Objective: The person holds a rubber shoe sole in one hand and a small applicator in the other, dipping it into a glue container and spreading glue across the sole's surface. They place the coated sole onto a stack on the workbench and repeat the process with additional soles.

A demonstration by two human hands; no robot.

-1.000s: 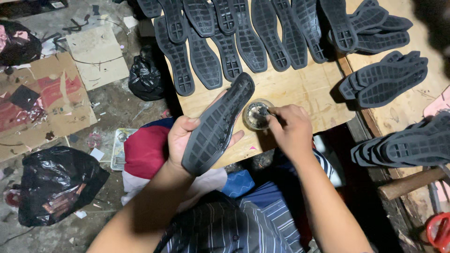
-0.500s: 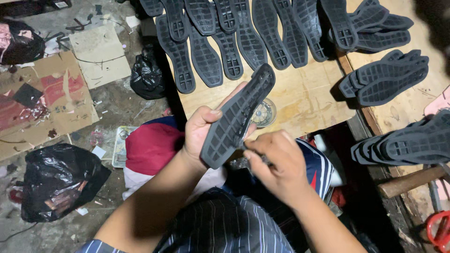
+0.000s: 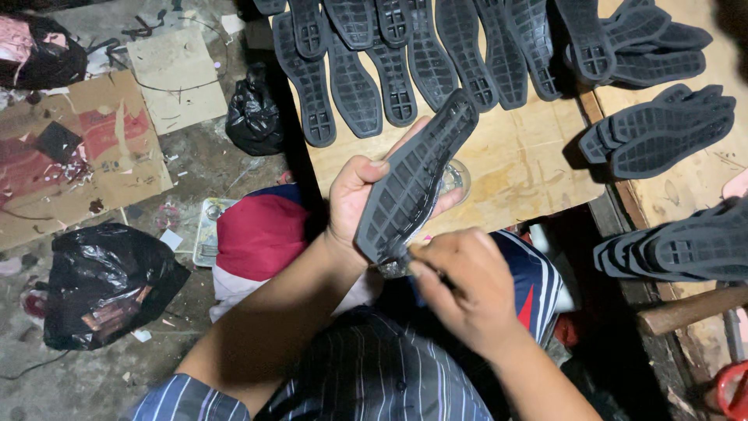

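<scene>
Dim scene, one light from above.
I see the bench [image 3: 530, 168] lit brightest; corners at 5 and 7 o'clock fall dark, slight blur on the right hand [image 3: 467, 284].

- Flattened cardboard box [image 3: 74, 156], far left on floor: brown w/ red printed patches, a dark square scrap lying on it, torn bits on top.
- Plain cardboard sheet [image 3: 178, 78], upper left, just right of the flattened box: pale tan, roughly square, thin dark strands across it.
- Black plastic bag [image 3: 105, 284], lower left on floor: bulging, crumpled, glossy, something brownish showing thru a tear.
- Small black plastic bag [image 3: 253, 117], beside the wooden board's left edge: knotted, shiny.
- Dark bag w/ pink patch [image 3: 35, 51], top left corner, partly cut off.
- No screens or signs visible.
</scene>
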